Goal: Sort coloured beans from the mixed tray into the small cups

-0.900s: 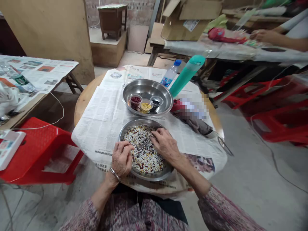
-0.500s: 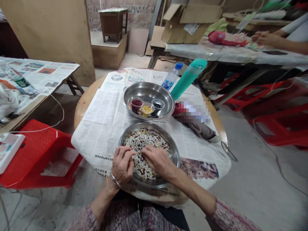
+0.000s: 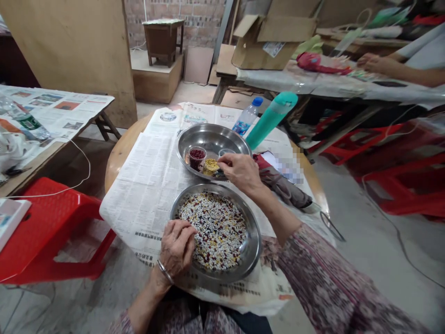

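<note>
Mixed beans (image 3: 215,232) lie in the nearer of two metal bowls (image 3: 253,241); three small cups (image 3: 197,160) sit in the other. The right hand (image 3: 240,170), fingers pinched, partly hides one cup. The left hand (image 3: 176,243), half curled, is at the beans' left edge. Whether either holds anything, one cannot tell.

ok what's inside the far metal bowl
The far metal bowl holds a dark red bean cup, a yellow bean cup and a third clear cup. The right hand covers most of that third cup, so its contents can't be made out.
</note>
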{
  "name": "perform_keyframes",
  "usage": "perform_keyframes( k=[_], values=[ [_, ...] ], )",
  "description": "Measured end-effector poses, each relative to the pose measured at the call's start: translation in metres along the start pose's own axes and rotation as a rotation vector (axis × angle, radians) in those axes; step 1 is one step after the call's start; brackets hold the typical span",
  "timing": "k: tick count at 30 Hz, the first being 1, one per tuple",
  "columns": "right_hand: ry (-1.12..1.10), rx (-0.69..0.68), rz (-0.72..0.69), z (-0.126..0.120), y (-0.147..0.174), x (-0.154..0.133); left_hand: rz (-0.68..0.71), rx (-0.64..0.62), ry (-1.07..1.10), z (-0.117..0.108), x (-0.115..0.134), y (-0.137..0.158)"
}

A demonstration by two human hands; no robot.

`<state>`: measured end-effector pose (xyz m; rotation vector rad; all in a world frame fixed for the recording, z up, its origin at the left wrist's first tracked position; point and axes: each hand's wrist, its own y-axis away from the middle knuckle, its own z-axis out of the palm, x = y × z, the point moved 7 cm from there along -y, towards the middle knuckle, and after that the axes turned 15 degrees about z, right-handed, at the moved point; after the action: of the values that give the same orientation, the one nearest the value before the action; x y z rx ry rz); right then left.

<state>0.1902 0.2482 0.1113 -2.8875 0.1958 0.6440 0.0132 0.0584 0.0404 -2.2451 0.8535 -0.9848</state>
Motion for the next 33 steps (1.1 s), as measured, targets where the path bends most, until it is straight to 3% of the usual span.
perform_keyframes(
  k=[8, 16, 20, 23, 25, 28, 30, 33],
  values=[
    [0.328, -0.206, -0.007, 0.031, -0.035, -0.019, 0.02, 0.0, -0.008, 0.001, -0.001, 0.0],
    [0.324, -0.103, -0.036, 0.037, -0.037, -0.024, 0.031, -0.005, -0.019, 0.001, -0.001, 0.002],
    [0.198, -0.063, -0.009, 0.022, -0.027, -0.02, 0.02, -0.007, -0.024, 0.001, -0.001, 0.001],
    [0.009, -0.074, -0.102, 0.006, 0.008, -0.018, 0.022, 0.011, -0.019, 0.0, -0.001, 0.0],
    [-0.082, -0.23, -0.239, 0.007, 0.052, -0.017, 0.017, 0.03, -0.017, 0.0, -0.002, 0.0],
    [-0.09, -0.52, -0.505, 0.021, 0.135, -0.016, 0.007, 0.038, -0.02, 0.0, -0.003, 0.001],
    [-0.041, -0.651, -0.61, 0.033, 0.179, -0.01, 0.008, 0.027, -0.019, 0.0, -0.002, 0.001],
    [0.055, -0.704, -0.652, 0.053, 0.201, 0.002, 0.013, 0.02, -0.024, 0.001, -0.002, 0.001]
  ],
)
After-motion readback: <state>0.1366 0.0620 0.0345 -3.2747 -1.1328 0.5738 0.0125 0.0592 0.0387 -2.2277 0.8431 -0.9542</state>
